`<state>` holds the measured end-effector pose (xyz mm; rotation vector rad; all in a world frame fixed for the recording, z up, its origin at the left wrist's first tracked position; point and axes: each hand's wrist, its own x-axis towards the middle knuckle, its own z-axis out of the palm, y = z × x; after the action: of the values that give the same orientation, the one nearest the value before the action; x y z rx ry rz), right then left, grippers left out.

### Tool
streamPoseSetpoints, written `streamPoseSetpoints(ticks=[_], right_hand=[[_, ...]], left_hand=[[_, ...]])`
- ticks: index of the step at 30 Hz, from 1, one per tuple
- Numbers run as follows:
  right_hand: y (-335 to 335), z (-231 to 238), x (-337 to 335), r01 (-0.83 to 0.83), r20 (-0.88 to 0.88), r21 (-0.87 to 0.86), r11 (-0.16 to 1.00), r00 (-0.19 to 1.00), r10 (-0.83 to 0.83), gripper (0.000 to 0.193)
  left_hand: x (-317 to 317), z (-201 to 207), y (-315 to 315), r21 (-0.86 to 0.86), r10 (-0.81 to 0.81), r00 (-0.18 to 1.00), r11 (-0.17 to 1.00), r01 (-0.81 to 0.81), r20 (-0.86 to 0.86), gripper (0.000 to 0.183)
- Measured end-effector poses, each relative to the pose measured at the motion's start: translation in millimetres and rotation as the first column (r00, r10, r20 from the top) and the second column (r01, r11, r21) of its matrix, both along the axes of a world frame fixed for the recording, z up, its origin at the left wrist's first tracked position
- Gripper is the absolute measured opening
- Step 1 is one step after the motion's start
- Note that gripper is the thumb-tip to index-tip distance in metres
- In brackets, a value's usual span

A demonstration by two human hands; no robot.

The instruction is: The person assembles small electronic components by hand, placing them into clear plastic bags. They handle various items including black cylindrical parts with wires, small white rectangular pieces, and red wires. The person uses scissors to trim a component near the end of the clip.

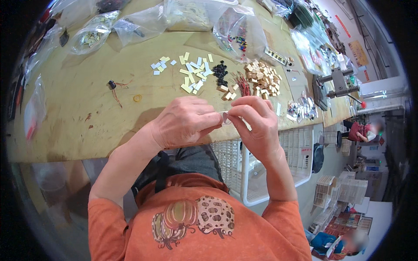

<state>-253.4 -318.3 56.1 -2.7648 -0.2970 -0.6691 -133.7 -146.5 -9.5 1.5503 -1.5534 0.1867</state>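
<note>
Close together at the table's near edge, both my hands pinch a small thin whitish piece (225,117). The thumb and fingers of my left hand (185,121) close on its left side, and those of my right hand (257,125) on its right. Its exact kind is too small to tell. Just beyond the fingers lie a bundle of thin red wires (243,85), a heap of small tan blocks (263,78) and a cluster of small black round parts (220,71). Pale yellow and white rectangular pads (196,71) are scattered to the left of these.
Clear plastic bags (241,32) of small parts line the table's far side. A black part with wires (112,85) lies at left. At right are shiny metallic parts (301,108) and a metal hand press (339,83). A white plastic basket (247,182) stands below the edge.
</note>
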Motion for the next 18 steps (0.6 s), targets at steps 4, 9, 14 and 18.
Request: streamPoseSetpoints(ticks=[4,9,14,18], right_hand=[[0,1,-6,-0.005,-0.051,-0.128,0.992,0.999,-0.001,0.015],[4,-1,-16,-0.067,-0.318,0.077,0.995,0.944,0.088,0.023],[2,-19,-24,-0.063,-0.350,-0.079,0.995,0.936,0.032,0.024],[7,-21,-26,-0.017,-0.277,-0.267,0.964,0.959,-0.060,0.023]], left_hand=[[1,1,1,-0.013,0.003,0.999,1.000,-0.002,0.050,0.009],[2,-4,2,-0.017,-0.003,0.997,1.000,0.004,0.072,0.011],[2,-5,-2,-0.042,-0.070,0.995,0.996,0.073,0.065,0.016],[2,-3,0,0.048,-0.176,0.984,0.983,0.174,0.034,0.012]])
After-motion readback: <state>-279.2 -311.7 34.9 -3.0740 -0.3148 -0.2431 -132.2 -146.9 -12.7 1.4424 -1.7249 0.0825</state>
